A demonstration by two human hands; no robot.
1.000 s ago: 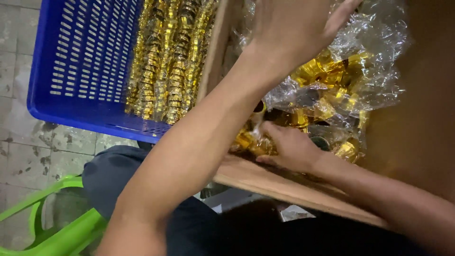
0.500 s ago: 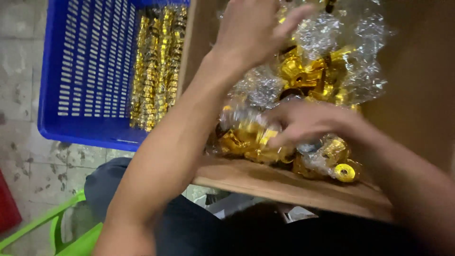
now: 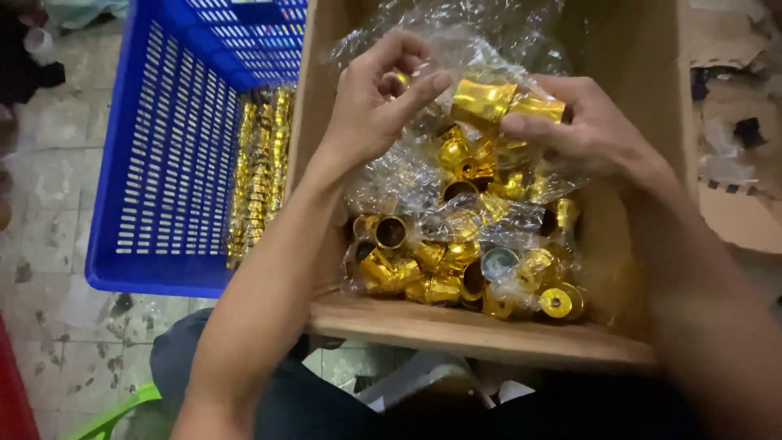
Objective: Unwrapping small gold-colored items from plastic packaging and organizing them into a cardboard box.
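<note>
While both hands work inside the cardboard box point(image 3: 627, 57), the left hand point(image 3: 383, 98) is raised over the middle of the load with its fingers curled together, the thumb and forefinger pinching a single gold cap point(image 3: 399, 80) along with a fold of the clear plastic bag point(image 3: 391, 175). Just to its right, the right hand point(image 3: 586, 122) is closed on a short stack of gold caps point(image 3: 501, 102), its fingertips pressed on the right end of the stack and the stack lying roughly level, tilted slightly down to the right. The two hands are near each other but not touching; the stack sits between them, at the top of the heap. Below the hands, the bag is crumpled and spread open, and a pile of loose gold caps point(image 3: 456, 269) fills the near part of the box, some lying on their sides, some showing their hollow insides, one showing a pale inner liner. The near wall of the box rests across the person's lap, over dark trousers point(image 3: 309, 399). Left of the box, touching or just beside it, stands a blue slotted plastic crate point(image 3: 163, 163), and along its right side lie rows of stacked gold caps point(image 3: 261, 171). Under the crate is a stained tiled floor point(image 3: 49, 244), and a green plastic piece point(image 3: 114, 415) shows at the bottom left corner.
</note>
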